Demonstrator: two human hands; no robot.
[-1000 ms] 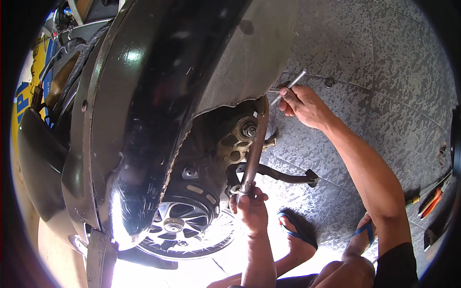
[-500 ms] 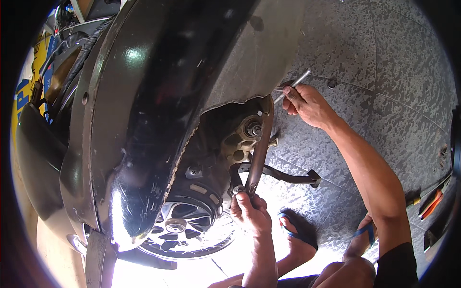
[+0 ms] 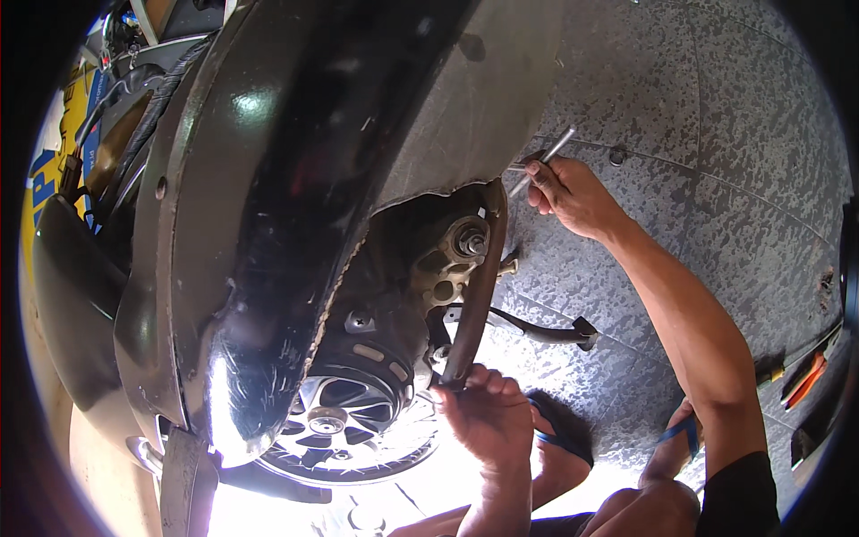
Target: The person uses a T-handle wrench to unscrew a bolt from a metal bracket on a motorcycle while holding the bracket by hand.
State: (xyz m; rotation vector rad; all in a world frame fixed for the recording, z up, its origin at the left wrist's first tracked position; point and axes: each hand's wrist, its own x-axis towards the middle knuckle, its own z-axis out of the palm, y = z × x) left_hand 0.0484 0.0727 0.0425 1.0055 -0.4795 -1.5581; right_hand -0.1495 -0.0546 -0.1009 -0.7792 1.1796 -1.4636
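A scooter with dark body panels (image 3: 295,179) fills the left and middle. My right hand (image 3: 577,192) is closed around the silver bar of a T-handle wrench (image 3: 562,143), whose thin shaft points left toward the top of a dark tube (image 3: 483,295). Where that shaft ends, I cannot see. The tube runs down beside the engine case, and my left hand (image 3: 492,416) has its lower end between thumb and curled fingers, palm turned up. Just left of this end a small metal bolt or stud (image 3: 440,353) shows. A round metal hub with a nut (image 3: 472,240) sits higher up.
Below the scooter is its spoked alloy wheel (image 3: 335,425), in bright glare. A black stand or pedal arm (image 3: 546,333) reaches right over the grey mottled floor (image 3: 716,152). My sandalled foot (image 3: 559,447) is close by. Orange-handled pliers (image 3: 805,380) lie far right.
My left hand has moved from the bolt to the tube's lower end and turned palm up. The tube's lower end has shifted slightly left and down. My right hand stays almost still with the wrench.
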